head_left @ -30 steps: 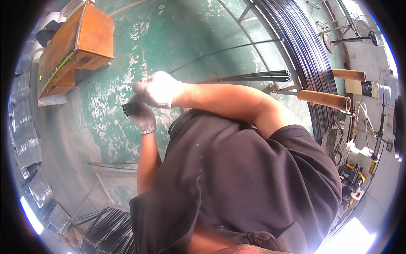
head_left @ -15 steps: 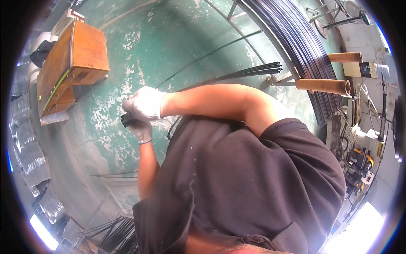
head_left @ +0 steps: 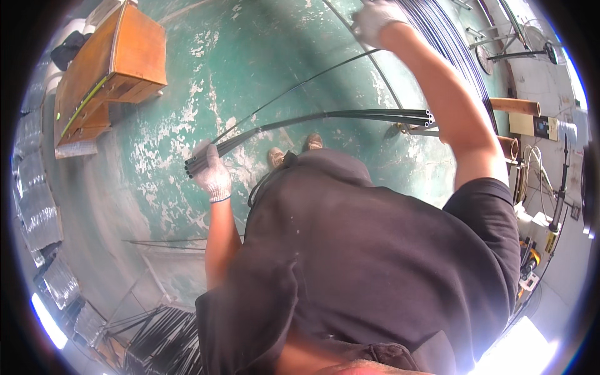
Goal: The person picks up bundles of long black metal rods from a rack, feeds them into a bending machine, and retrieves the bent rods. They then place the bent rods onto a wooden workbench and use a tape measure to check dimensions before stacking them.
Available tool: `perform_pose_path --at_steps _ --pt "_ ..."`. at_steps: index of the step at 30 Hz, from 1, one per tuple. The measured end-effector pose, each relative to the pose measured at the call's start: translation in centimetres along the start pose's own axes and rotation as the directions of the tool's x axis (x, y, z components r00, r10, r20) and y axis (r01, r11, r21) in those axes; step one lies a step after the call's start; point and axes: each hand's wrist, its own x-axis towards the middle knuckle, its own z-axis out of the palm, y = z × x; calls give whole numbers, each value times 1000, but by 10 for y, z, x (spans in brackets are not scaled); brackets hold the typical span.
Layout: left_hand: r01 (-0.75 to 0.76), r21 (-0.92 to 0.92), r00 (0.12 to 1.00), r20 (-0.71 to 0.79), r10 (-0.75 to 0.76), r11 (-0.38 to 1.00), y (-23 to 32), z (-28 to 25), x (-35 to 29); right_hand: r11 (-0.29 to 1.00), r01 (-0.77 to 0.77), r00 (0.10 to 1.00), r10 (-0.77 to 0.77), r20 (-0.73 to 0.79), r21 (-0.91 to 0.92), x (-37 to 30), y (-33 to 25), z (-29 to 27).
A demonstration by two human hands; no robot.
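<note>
Head view: left hand (head_left: 215,177) wrapping gloved fingers closed around black tube bundle (head_left: 375,115), close to its left ends; bundle running rightward past person's shoes (head_left: 314,142). Right hand (head_left: 380,24) hanging near stacked rods (head_left: 447,37), by far end of single rod (head_left: 306,82); finger opening hidden, cannot tell whether holding anything. Judged risk: off-centre left grip slackening, tubes slipping or fanning out; long far side swinging, knocking stacked rods.

Right hand (head_left: 379,24) is right up at the top edge, so honestly can't tell what its fingers grip. That arm (head_left: 445,103) hides some rods (head_left: 469,67) along the rack's (head_left: 420,132) edge; left hand (head_left: 214,175) covers part of the tubes (head_left: 294,122).
</note>
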Motion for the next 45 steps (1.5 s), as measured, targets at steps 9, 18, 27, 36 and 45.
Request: perform_pose_path --at_steps 9,18,27,36,45 --pt "-6 3 1000 10 6 1000 7 5 5 959 -49 977 -13 215 280 -60 22 76" --pt "-206 33 978 -9 206 978 -1 5 13 886 -52 985 -30 169 460 -124 20 65" --pt "-150 71 989 -2 151 986 10 10 18 814 -130 977 9 212 566 -155 18 60" --pt "-155 -15 985 -78 153 988 10 18 17 772 -65 991 -25 132 632 -160 27 63" --pt "-125 75 987 -92 132 989 12 17 14 767 -120 987 24 158 631 -158 21 75"
